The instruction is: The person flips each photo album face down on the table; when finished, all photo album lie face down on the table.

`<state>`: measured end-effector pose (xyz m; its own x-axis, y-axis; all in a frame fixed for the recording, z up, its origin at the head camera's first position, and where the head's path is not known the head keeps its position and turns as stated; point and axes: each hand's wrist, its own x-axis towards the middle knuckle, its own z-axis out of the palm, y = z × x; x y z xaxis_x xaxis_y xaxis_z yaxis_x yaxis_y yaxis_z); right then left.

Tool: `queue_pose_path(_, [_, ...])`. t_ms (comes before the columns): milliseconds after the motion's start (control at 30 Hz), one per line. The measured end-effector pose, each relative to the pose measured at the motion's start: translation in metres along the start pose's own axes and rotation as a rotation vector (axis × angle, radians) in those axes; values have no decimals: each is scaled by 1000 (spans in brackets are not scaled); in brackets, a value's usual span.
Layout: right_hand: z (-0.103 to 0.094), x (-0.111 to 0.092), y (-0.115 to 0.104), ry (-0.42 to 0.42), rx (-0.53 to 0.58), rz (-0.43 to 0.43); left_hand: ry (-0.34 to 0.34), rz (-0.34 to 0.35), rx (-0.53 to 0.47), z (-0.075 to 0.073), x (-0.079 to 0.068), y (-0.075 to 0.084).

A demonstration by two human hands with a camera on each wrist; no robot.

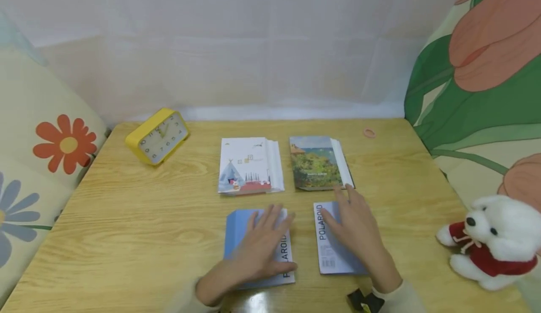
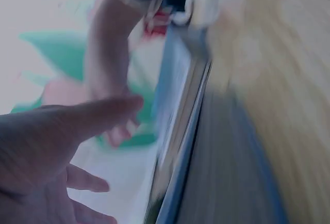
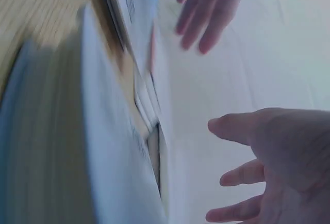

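Observation:
My left hand (image 1: 259, 247), fingers spread, hovers over a blue album marked POLAROID (image 1: 236, 231) at the front of the table. Over a second blue POLAROID album (image 1: 327, 252) to its right is my right hand (image 1: 357, 228), also with spread fingers. Both wrist views show a gap between hand and album, and neither hand holds anything. Behind these two lie a white album with a tent picture (image 1: 243, 165) and a photo album with a seaside garden cover (image 1: 314, 163). The right hand's fingertips overlap the garden album's lower edge in the head view.
A yellow alarm clock (image 1: 158, 137) stands at the back left of the wooden table (image 1: 139, 224). At the back right lies a small pink ring (image 1: 369, 133). A white plush dog in red (image 1: 492, 242) sits at the right edge. White cloth (image 1: 270, 45) hangs behind.

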<state>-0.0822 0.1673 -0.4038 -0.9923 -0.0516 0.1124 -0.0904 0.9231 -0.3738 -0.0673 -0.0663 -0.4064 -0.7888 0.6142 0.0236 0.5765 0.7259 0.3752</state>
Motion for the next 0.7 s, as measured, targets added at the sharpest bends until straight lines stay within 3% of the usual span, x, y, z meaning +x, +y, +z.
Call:
queue_pose_path(133, [8, 16, -27, -126, 26, -94, 103, -117, -97, -18, -36, -35])
queue_pose_path(300, [28, 31, -52, -256, 100, -164, 40, -233, -242, -14, -66, -58])
queue_pose_path(400, [38, 36, -61, -303, 146, -192, -4, -248, -286, -5, -72, -60])
queue_pose_path(567, [52, 36, -71, -353, 178, -241, -59, -258, -249, 0, -75, -58])
queue_pose_path(700, [59, 35, -79, -346, 218, -273, -81, -268, -248, 2, -77, -59])
